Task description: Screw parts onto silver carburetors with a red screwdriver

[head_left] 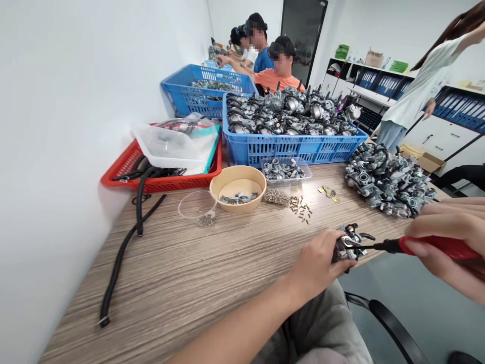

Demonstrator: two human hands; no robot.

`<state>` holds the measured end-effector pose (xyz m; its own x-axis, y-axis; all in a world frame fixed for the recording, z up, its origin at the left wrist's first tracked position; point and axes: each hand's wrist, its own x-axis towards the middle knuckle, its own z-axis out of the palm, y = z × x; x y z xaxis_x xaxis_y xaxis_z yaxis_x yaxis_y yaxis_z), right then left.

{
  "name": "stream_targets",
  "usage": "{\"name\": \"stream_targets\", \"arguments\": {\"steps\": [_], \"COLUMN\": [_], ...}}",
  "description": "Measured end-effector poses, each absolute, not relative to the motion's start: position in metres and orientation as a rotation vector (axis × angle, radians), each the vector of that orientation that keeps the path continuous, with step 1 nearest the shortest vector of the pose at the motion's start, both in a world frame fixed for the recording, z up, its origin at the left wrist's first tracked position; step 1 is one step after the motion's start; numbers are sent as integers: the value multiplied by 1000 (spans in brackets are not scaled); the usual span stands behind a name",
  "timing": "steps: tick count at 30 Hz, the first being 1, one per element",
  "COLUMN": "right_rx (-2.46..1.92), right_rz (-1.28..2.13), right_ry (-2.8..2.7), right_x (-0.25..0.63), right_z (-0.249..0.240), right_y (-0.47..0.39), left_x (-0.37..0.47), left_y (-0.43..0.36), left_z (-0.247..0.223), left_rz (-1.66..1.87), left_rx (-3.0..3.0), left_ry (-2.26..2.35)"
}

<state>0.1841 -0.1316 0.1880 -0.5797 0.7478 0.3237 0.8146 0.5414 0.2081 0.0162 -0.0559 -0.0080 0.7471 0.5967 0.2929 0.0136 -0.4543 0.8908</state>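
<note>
My left hand point(316, 265) grips a small grey metal carburetor point(350, 243) just past the table's front edge. My right hand point(450, 242) holds a red-handled screwdriver point(435, 246) level, and its black shaft tip touches the carburetor's right side. Loose screws point(301, 207) and a few brass pieces point(329, 192) lie on the wooden table point(182, 273) just beyond my hands. A tan bowl point(238, 188) holds small metal parts.
A heap of carburetors point(388, 182) lies at the right. A blue crate point(288, 144) full of them stands behind, beside a red tray point(159, 174) with black hoses and a clear tub point(286, 169). Three seated people work farther along; another person point(420, 86) stands right.
</note>
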Motion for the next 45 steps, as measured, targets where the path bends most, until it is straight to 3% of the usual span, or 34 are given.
{"name": "stream_targets", "arguments": {"steps": [45], "right_rx": [-1360], "right_rz": [-432], "right_ry": [-2597], "right_x": [184], "right_z": [191], "right_y": [-127], "left_x": [15], "left_y": [-56], "left_z": [-9], "left_rz": [731], "left_rx": [1928], "left_ry": [471]}}
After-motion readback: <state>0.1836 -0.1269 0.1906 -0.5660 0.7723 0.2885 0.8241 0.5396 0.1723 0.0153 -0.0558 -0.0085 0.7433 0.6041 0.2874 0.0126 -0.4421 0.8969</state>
